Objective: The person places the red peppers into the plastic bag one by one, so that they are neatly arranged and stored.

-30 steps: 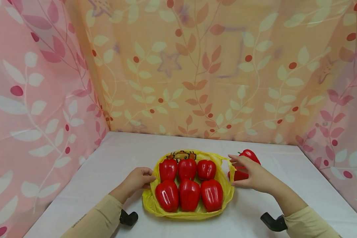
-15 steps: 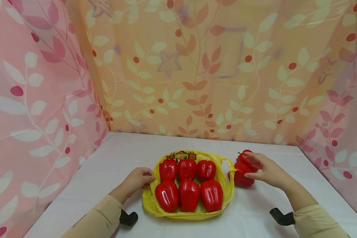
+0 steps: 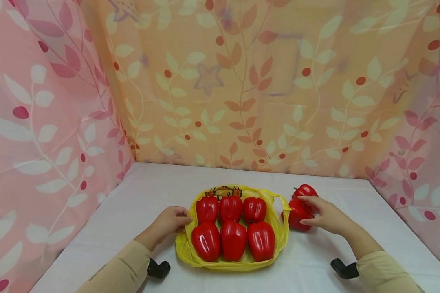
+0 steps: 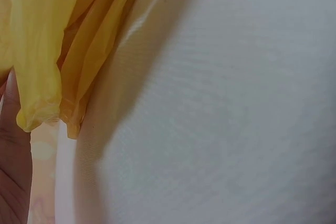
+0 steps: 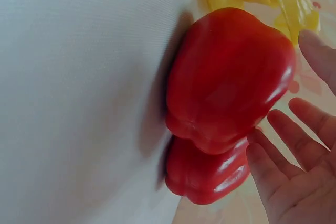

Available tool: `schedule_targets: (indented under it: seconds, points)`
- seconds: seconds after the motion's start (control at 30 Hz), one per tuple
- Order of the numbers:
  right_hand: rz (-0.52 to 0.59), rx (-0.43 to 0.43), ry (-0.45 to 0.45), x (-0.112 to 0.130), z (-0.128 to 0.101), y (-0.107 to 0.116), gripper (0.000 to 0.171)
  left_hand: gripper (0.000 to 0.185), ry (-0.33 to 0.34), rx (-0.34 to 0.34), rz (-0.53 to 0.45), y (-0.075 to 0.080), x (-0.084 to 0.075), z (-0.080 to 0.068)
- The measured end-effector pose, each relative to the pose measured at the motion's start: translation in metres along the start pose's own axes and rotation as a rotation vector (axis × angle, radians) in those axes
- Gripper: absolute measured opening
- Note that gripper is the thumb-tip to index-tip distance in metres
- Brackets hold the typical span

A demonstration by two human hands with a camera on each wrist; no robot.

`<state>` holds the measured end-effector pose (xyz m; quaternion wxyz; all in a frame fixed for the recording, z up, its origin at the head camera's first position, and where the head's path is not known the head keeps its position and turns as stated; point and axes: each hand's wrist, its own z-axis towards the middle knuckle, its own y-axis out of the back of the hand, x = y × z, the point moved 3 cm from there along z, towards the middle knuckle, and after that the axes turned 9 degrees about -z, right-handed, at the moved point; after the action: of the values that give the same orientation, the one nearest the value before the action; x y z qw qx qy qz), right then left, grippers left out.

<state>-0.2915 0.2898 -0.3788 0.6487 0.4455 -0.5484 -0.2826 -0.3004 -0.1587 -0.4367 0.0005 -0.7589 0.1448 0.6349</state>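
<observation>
A yellow plastic bag (image 3: 232,266) lies spread on the white table with its mouth facing up, and several red bell peppers (image 3: 233,240) sit in it in two rows. My left hand (image 3: 167,224) pinches the bag's left edge; in the left wrist view the thumb lies against the yellow plastic (image 4: 37,45). Right of the bag rest two loose peppers, a nearer one (image 3: 296,215) and one behind it (image 3: 303,191). Over the nearer pepper's right side hovers my right hand (image 3: 330,217), fingers spread and relaxed. In the right wrist view its fingertips are close beside the nearer pepper (image 5: 228,82).
One bag handle (image 3: 286,207) sticks out toward the nearer loose pepper. Floral cloth walls (image 3: 242,81) enclose the back and both sides of the white table (image 3: 161,179). A black wrist mount (image 3: 344,269) shows at each sleeve.
My right hand has left the bag's right handle and moved right to the loose peppers, dipping slightly in the last half second. My left hand and the bag stay put.
</observation>
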Motion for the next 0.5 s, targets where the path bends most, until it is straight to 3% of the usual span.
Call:
schedule_targets:
  seconds: [0.5]
  points:
    - [-0.065, 0.062, 0.003, 0.0039, 0.0072, -0.0108, 0.075, 0.018, -0.006, 0.017, 0.0, 0.0002, -0.0015, -0.0016]
